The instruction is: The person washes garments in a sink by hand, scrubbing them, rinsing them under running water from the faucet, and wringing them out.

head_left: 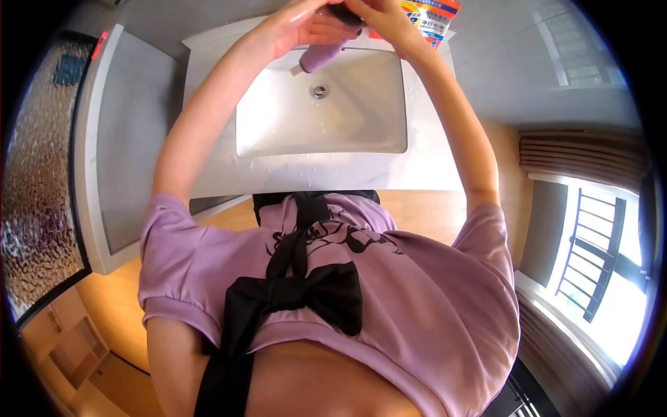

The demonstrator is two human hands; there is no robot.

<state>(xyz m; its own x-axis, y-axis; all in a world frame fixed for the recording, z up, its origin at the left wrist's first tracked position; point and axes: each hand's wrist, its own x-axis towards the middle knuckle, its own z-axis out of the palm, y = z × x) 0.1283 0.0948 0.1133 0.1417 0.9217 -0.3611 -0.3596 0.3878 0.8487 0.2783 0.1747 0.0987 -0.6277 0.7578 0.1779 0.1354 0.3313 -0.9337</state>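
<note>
At the top edge of the view, both hands are raised over the back of the white sink [389, 104]. My left hand [306, 28] looks wet, and its fingers curl under a small dark, rounded object [345, 14]. From the other side, the fingers of my right hand [381, 15] close on the same object. Its kind cannot be made out, as the frame edge and fingers cut it off. Just below the hands, a purple tube-shaped thing [324, 57] with a pale squared tip slants over the basin. Whether it is held or fixed is hidden.
A metal drain [319, 91] sits in the basin. Water drops dot the white countertop [319, 170]. An orange and white packet [432, 19] stands behind my right forearm. A textured glass panel [45, 174] is at left, a barred window [597, 250] at right.
</note>
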